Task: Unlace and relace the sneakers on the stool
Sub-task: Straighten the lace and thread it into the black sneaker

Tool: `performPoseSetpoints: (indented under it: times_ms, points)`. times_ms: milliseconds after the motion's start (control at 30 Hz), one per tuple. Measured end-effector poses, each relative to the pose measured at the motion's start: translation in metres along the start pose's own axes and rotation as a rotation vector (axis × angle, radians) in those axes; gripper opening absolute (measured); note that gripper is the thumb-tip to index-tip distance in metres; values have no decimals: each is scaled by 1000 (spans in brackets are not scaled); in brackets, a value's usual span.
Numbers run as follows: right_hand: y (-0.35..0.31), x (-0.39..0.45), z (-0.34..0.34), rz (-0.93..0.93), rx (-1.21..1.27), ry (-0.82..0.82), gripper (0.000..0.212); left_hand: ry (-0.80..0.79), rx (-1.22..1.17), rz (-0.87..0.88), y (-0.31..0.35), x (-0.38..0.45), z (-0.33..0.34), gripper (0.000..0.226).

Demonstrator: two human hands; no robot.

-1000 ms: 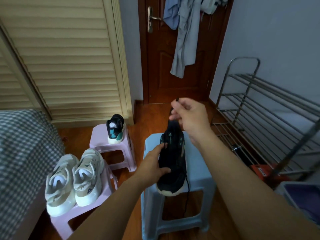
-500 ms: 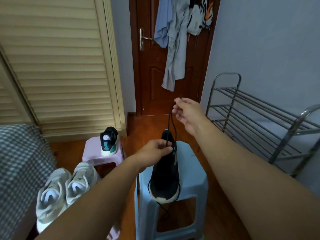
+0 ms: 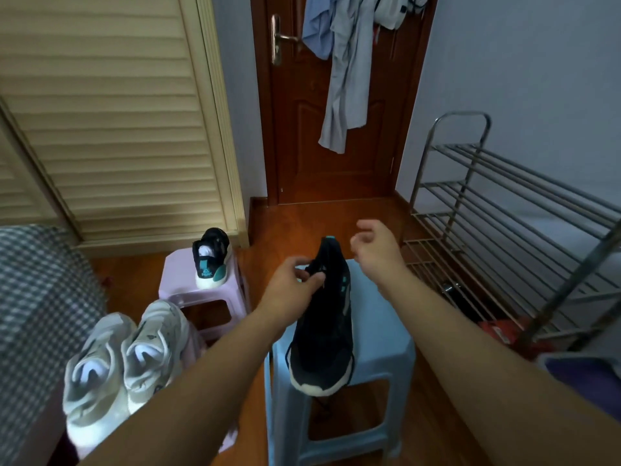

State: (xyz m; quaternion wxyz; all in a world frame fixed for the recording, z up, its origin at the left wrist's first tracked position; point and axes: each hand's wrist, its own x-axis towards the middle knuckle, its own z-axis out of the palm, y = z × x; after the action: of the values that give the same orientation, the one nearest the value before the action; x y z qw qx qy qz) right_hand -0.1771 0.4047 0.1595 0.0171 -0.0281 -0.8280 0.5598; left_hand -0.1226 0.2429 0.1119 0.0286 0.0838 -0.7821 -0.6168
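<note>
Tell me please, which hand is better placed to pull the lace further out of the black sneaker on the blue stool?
Probably the right hand. It hovers free with loosely curled fingers just above the black sneaker, holding nothing. The left hand already pinches the lace area, steadying the sneaker on the blue stool.

We see a home bedroom: a checked bed, louvred wardrobe doors, clothes hung on the door, a shoe rack.
</note>
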Motion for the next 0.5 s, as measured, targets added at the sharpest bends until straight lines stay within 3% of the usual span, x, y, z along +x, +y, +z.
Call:
performPoseSetpoints:
  times_ms: [67,100,233,333,500]
  points:
    - [35,-33,0,-21,-110,55,6,150,74,-44,-13,-19,-7,21]
    - [50,-49,1,-22,-164,33,5,155,109,-96,-23,-29,-9,19]
    - [100,-94,20,40,-260,-120,18,16,134,-168,-61,-69,-4,23]
    - [117,-102,33,19,-307,-92,24,-18,82,-148,-68,-91,8,34]
    - [111,-114,30,188,-250,-144,33,-22,-60,-394,-74,-103,-2,45]
